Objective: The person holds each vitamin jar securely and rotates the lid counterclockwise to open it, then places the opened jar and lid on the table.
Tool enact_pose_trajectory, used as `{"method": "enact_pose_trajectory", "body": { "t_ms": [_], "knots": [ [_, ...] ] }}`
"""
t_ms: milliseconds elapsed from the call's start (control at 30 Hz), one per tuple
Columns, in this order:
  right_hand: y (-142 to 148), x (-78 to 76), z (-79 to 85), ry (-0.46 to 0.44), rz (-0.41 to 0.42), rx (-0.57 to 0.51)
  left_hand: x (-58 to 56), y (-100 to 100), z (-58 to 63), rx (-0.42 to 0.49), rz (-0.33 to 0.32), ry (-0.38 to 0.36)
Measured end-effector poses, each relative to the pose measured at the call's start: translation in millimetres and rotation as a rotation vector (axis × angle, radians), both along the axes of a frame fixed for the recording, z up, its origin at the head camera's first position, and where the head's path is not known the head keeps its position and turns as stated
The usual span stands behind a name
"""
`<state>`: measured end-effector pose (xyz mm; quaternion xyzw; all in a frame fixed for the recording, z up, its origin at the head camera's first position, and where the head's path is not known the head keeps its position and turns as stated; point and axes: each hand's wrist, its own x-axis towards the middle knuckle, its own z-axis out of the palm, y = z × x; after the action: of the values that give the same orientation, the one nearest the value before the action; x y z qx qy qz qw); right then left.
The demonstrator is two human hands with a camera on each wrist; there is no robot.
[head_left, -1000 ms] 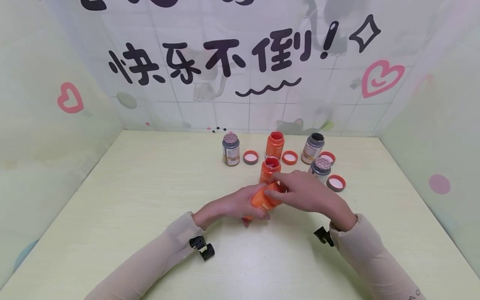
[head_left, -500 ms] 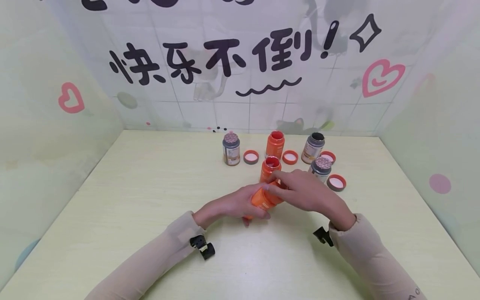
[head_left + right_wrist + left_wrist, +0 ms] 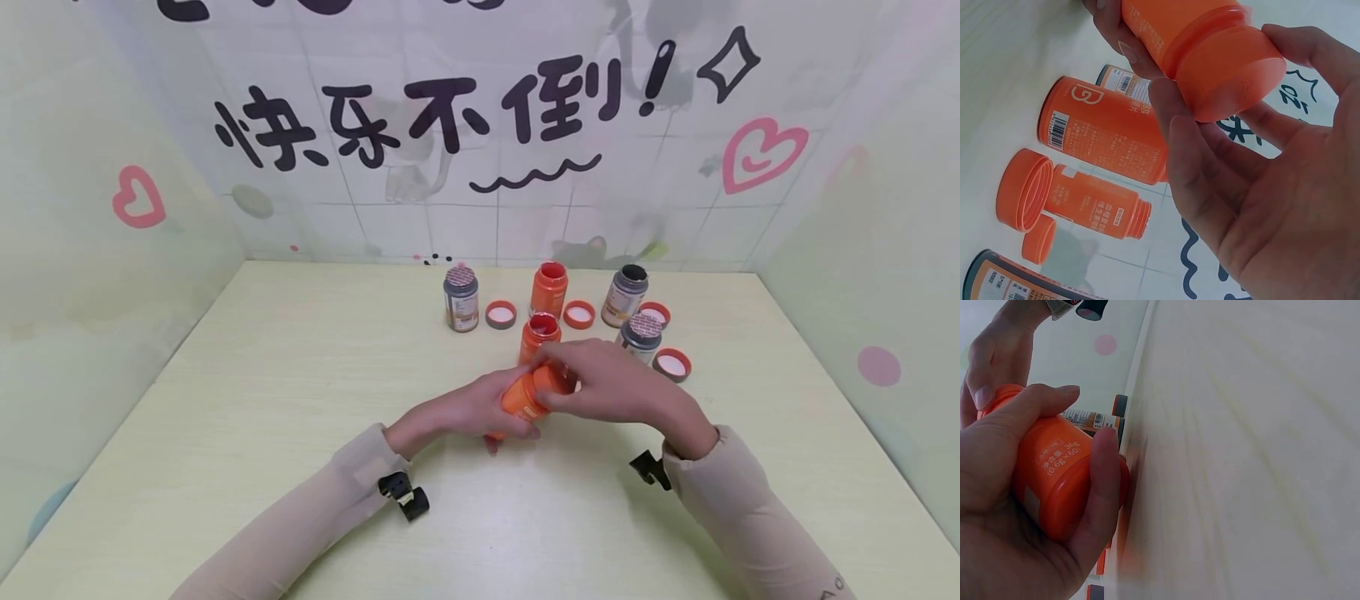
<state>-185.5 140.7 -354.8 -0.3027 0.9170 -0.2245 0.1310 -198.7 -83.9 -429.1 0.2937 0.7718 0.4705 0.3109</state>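
Observation:
In the head view my left hand point(image 3: 480, 406) grips an orange bottle point(image 3: 521, 400), tilted with its capped end towards the upper right. My right hand point(image 3: 615, 383) holds the orange cap point(image 3: 552, 382) at that end. Seen from the right wrist, the thumb and fingers lie on opposite sides of the cap point(image 3: 1232, 75), which sits on the bottle's neck. White print shows on the bottle's side point(image 3: 1054, 462) in the left wrist view, where the left fingers wrap round it. Just behind the hands stands an uncapped orange bottle point(image 3: 538, 340).
Farther back are another uncapped orange bottle point(image 3: 550, 292), an open grey bottle point(image 3: 626, 298) and two grey bottles with patterned seals, one at left point(image 3: 461, 304), one at right point(image 3: 641, 340). Several caps lie among them, including a grey-and-red one point(image 3: 672, 365). A wall point(image 3: 375, 225) borders the table.
My right hand's fingers have shifted round the cap, and more of the cap shows now. The left hand and its bottle stay in place.

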Motion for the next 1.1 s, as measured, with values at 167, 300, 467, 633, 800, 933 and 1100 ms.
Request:
{"method": "enact_pose_trajectory", "body": {
  "t_ms": [167,300,467,633,800,933,1100],
  "knots": [
    [1.8,1.7,3.1,0.036,0.042,-0.017,0.7,0.5,1.3,-0.002,0.008,-0.002],
    [3.2,2.3,4.4,0.051,0.057,-0.021,0.5,1.2,2.1,0.000,0.006,-0.001],
    [5.5,2.1,5.6,0.061,0.066,-0.035,-0.6,1.5,1.8,-0.003,0.007,0.006],
    [8.3,1.6,7.9,0.061,0.065,-0.057,-1.0,1.7,1.9,-0.008,0.013,0.002],
    [10.9,1.5,8.9,0.074,0.079,-0.076,-2.7,-1.6,4.4,-0.024,0.003,0.000],
    [12.1,1.1,8.7,0.069,0.062,-0.089,-8.0,-9.3,8.9,-0.017,0.024,-0.009],
    [10.3,-0.9,7.8,0.025,0.010,-0.058,-16.2,-22.5,17.3,-0.007,0.138,-0.038]
  ]
}}
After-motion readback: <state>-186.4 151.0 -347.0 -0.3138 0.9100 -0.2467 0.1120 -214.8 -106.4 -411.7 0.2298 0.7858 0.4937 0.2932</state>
